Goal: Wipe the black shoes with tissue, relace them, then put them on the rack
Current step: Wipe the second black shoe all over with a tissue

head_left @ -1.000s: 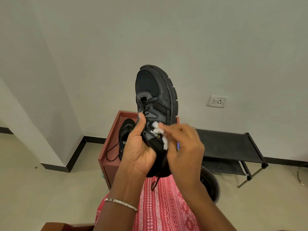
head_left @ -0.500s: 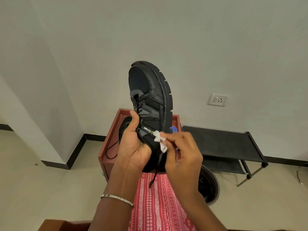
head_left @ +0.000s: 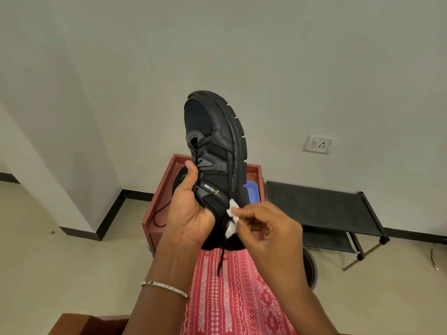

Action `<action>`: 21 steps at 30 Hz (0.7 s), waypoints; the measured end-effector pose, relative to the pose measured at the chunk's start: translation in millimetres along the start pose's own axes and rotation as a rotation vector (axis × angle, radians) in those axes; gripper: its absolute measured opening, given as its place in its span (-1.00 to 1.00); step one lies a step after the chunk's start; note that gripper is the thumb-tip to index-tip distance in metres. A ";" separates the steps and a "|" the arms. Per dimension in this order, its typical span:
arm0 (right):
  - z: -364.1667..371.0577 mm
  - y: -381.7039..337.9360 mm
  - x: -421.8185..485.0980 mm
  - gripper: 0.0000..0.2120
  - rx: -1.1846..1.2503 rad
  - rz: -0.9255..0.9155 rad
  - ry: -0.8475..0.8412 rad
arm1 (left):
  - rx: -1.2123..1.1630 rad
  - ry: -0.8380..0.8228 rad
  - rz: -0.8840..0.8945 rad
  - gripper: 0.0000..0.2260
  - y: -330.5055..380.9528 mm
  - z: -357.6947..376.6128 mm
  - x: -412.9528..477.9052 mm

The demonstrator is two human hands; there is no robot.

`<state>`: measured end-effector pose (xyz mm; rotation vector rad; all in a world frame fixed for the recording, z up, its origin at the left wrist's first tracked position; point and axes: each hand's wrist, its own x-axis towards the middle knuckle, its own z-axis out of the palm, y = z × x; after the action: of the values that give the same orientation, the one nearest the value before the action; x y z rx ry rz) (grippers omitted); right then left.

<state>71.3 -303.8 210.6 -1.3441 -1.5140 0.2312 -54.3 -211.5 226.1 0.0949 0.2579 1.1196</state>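
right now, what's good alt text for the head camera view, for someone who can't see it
A person's left hand holds a black shoe toe up, while the right hand pinches a small white tissue against its side near the heel. Behind, a second black shoe lies on a reddish-brown stand, beside a low black rack.

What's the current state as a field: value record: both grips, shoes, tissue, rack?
left grip: holds black shoe at heel end, toe up
right grip: pinches tissue against the shoe's side by the sole
lace: loose end hangs below heel
second shoe: in red-brown box, mostly hidden
rack: black, right of box, by wall
stage: wiping
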 end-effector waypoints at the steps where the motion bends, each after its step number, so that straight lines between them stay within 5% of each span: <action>1: -1.4 0.7 2.1 -0.79 -0.006 0.027 -0.025 | -0.010 -0.002 0.004 -0.52 0.0 -0.9 1.0; 13: 13.1 -12.5 81.0 -0.79 0.038 -0.082 0.180 | 0.033 -0.074 -0.008 -0.53 -1.0 13.1 -5.2; 21: 31.1 -12.2 18.1 -0.77 0.031 -0.090 0.099 | 0.082 -0.010 0.028 -0.42 19.7 0.9 -2.5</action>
<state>43.1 -278.8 215.9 -1.2414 -1.4785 0.1290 -72.4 -205.0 231.4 0.1773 0.2941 1.1365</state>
